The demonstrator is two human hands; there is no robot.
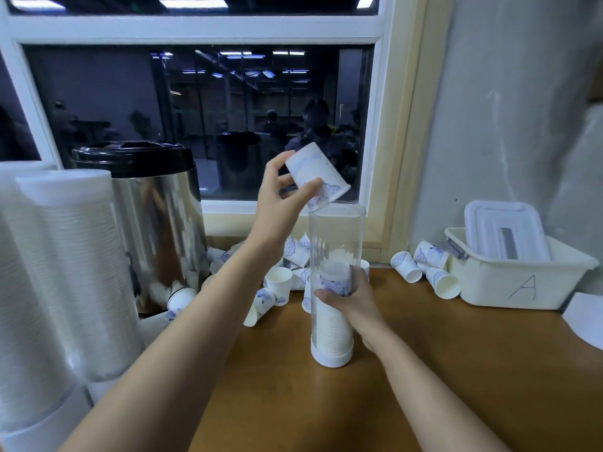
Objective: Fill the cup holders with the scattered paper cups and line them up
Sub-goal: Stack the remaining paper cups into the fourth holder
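Left hand (pixel 280 203) pinches inverted paper cup (pixel 314 174) above cup holder (pixel 336 228) gripped by right hand (pixel 354 298).

Two hands showed: one left hand (pixel 277 203) and one right hand (pixel 354 300). One paper cup (pixel 315 174) was pinched in the left hand, over one clear cup holder (pixel 336 230) at centre frame. The nested stack (pixel 332 324) inside the holder was too tight to count. Two filled cup holders (pixel 75 256) stood at the left edge. Three loose cups (pixel 406 266) lay right of centre. The jumbled pile (pixel 279 283) left of centre held at least eight. There was also one steel urn (pixel 156 223), one white bin (pixel 509 288), one lidded box (pixel 502 230) inside the bin, and one sheet of paper (pixel 585 321) at the right edge.
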